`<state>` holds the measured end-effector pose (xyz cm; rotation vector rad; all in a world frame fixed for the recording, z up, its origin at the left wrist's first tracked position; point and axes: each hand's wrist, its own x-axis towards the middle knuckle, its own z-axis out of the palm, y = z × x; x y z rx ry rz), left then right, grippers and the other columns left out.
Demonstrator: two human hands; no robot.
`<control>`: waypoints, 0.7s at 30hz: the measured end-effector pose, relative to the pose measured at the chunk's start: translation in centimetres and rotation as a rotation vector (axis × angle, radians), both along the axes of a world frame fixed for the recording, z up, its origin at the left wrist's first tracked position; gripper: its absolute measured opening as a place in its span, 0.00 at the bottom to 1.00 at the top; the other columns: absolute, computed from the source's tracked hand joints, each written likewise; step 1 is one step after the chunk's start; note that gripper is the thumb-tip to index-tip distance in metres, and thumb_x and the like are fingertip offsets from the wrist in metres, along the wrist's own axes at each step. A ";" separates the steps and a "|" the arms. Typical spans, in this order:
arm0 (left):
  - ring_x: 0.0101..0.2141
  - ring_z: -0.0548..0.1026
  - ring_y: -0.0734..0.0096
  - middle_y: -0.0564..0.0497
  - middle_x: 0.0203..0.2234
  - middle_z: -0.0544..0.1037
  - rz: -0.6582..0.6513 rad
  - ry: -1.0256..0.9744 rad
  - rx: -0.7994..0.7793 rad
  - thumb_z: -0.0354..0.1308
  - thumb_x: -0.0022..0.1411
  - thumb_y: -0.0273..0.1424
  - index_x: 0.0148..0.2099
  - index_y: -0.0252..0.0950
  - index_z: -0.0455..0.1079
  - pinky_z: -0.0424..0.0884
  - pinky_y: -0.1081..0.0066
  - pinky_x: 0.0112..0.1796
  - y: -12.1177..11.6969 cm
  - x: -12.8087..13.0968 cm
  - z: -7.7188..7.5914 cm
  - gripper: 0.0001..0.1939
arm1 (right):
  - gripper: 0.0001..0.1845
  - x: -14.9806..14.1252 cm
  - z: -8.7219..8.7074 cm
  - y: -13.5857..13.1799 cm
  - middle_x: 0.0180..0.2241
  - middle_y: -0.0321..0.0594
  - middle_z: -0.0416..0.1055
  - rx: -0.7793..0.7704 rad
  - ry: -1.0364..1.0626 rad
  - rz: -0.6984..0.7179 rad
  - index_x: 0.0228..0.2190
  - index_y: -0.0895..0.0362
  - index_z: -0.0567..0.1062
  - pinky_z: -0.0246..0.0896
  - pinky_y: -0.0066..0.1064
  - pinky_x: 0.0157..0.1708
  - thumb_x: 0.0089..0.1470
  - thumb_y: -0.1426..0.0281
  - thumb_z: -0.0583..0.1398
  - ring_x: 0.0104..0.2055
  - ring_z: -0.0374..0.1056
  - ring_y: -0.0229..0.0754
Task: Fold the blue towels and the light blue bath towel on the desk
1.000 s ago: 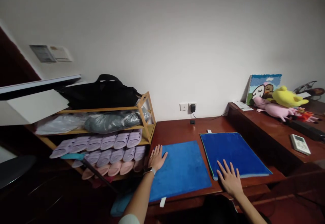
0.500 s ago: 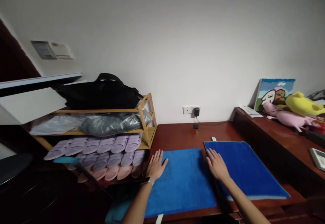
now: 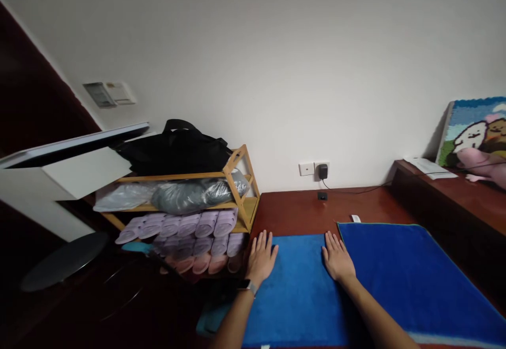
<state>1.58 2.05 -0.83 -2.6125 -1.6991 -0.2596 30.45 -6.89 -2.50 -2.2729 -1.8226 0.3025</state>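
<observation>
A lighter blue towel (image 3: 298, 291) lies spread flat on the reddish-brown wooden surface (image 3: 284, 212). My left hand (image 3: 261, 258) rests palm down over its far left corner, fingers stretched out, a watch on the wrist. At the far right corner of the same towel, my right hand (image 3: 339, 257) lies flat with its fingers extended. Just right of that hand is a darker blue towel (image 3: 411, 275), also spread flat, with a white tag at its far edge. Neither hand grips anything.
A wooden rack (image 3: 241, 180) with lilac and pink slippers (image 3: 205, 225) and a black bag (image 3: 177, 148) stands at left. Behind the towels are a wall socket with a black plug (image 3: 323, 171). A raised ledge (image 3: 430, 188) at right bears a pink plush toy (image 3: 480, 164) and a picture.
The view has turned left and moved closer. My right hand has shifted left from the gap by the darker towel onto the lighter towel's corner. My left hand stays at the left corner.
</observation>
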 end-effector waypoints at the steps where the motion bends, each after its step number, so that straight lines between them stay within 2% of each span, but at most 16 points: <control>1: 0.72 0.48 0.54 0.42 0.73 0.51 -0.030 -0.023 0.022 0.33 0.75 0.48 0.75 0.34 0.48 0.45 0.49 0.69 -0.5 1.8 0.3 0.35 | 0.38 0.0 0.0 0.0 0.73 0.42 0.41 0.001 0.000 0.002 0.71 0.65 0.47 0.28 0.39 0.72 0.67 0.57 0.37 0.75 0.36 0.44; 3: 0.72 0.47 0.58 0.45 0.73 0.50 -0.159 -0.078 0.033 0.31 0.76 0.46 0.76 0.37 0.46 0.46 0.51 0.69 -2.0 6.2 0.5 0.33 | 0.38 0.0 -0.1 0.1 0.73 0.42 0.42 0.002 -0.015 0.006 0.71 0.65 0.47 0.29 0.40 0.72 0.67 0.58 0.37 0.75 0.36 0.45; 5: 0.72 0.48 0.61 0.46 0.73 0.52 -0.317 -0.129 -0.001 0.31 0.76 0.47 0.75 0.38 0.47 0.46 0.54 0.69 -3.5 10.9 0.0 0.33 | 0.38 0.1 -0.3 0.0 0.73 0.43 0.41 -0.008 -0.047 0.015 0.71 0.65 0.47 0.30 0.40 0.72 0.67 0.59 0.38 0.75 0.36 0.45; 7: 0.71 0.50 0.61 0.45 0.72 0.54 -0.338 -0.180 -0.047 0.31 0.76 0.48 0.75 0.38 0.51 0.47 0.55 0.69 -4.6 14.1 -0.9 0.34 | 0.37 0.2 -0.5 0.0 0.73 0.43 0.41 -0.021 -0.082 0.034 0.71 0.66 0.47 0.31 0.41 0.72 0.66 0.60 0.39 0.75 0.36 0.46; 9: 0.71 0.50 0.60 0.44 0.72 0.55 -0.300 -0.211 -0.066 0.32 0.75 0.50 0.74 0.39 0.53 0.47 0.54 0.69 -4.9 15.0 -1.7 0.34 | 0.37 0.3 -0.7 0.0 0.73 0.43 0.40 -0.024 -0.107 0.042 0.71 0.65 0.47 0.32 0.41 0.71 0.66 0.61 0.39 0.75 0.36 0.46; 10: 0.71 0.50 0.60 0.44 0.72 0.55 -0.273 -0.213 -0.065 0.32 0.75 0.50 0.74 0.40 0.53 0.47 0.54 0.69 -4.7 14.5 -1.9 0.34 | 0.37 0.3 -0.7 0.0 0.73 0.43 0.41 -0.022 -0.113 0.039 0.71 0.65 0.48 0.33 0.41 0.71 0.66 0.60 0.39 0.75 0.37 0.46; 12: 0.71 0.49 0.59 0.45 0.72 0.54 -0.200 -0.186 -0.054 0.33 0.75 0.51 0.74 0.41 0.52 0.46 0.53 0.69 -3.9 11.5 -2.2 0.34 | 0.37 0.2 -0.8 0.0 0.73 0.43 0.41 -0.017 -0.123 0.024 0.71 0.65 0.47 0.33 0.40 0.71 0.67 0.59 0.37 0.75 0.37 0.45; 16: 0.71 0.49 0.56 0.44 0.72 0.53 0.032 -0.071 -0.055 0.33 0.75 0.52 0.75 0.37 0.51 0.47 0.52 0.68 -1.5 2.3 -1.6 0.36 | 0.37 0.1 -0.7 0.0 0.74 0.41 0.41 -0.030 -0.134 0.009 0.71 0.64 0.46 0.32 0.40 0.72 0.68 0.59 0.36 0.75 0.37 0.44; 18: 0.71 0.49 0.57 0.43 0.72 0.53 0.096 -0.031 -0.056 0.33 0.75 0.50 0.75 0.36 0.50 0.48 0.53 0.68 -0.5 -1.4 -1.1 0.36 | 0.37 0.1 -0.6 -0.1 0.74 0.41 0.42 -0.032 -0.127 0.009 0.71 0.64 0.46 0.32 0.39 0.72 0.68 0.58 0.35 0.75 0.36 0.44; 21: 0.71 0.51 0.58 0.43 0.72 0.53 0.107 -0.001 -0.061 0.34 0.76 0.48 0.74 0.34 0.50 0.49 0.54 0.68 0.3 -3.9 -0.4 0.34 | 0.37 0.0 -0.5 -0.2 0.73 0.41 0.42 -0.026 -0.117 0.007 0.71 0.64 0.46 0.33 0.40 0.72 0.67 0.58 0.35 0.75 0.37 0.44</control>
